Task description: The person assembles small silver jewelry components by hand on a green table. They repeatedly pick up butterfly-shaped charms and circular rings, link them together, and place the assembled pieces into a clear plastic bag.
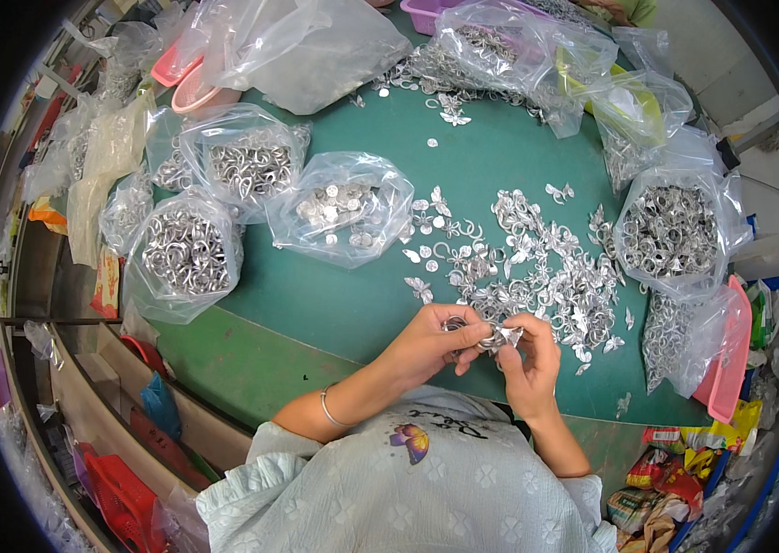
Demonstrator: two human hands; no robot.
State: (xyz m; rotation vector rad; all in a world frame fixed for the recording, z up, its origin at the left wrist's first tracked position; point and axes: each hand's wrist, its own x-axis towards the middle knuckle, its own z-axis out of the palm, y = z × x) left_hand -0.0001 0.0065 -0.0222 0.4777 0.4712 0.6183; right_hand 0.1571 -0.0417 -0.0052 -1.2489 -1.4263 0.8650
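Near the table's front edge, my left hand (436, 343) is closed round a few silver metal rings (454, 323). Close against it, my right hand (531, 365) pinches a shiny silver metal piece (508, 336) with thumb and fingertips; its exact shape is partly hidden. Just beyond both hands spreads a loose pile of silver metal pieces (537, 276), among them ring, butterfly and leaf shapes. Small round silver discs (432, 265) lie at the pile's left side.
Clear plastic bags of silver rings (185, 253) and of round discs (339, 212) stand on the green table (334, 304). Another filled bag (671, 230) is at the right, beside a pink tray (731, 355). More bags (491, 51) and a purple basket (422, 14) are at the far side.
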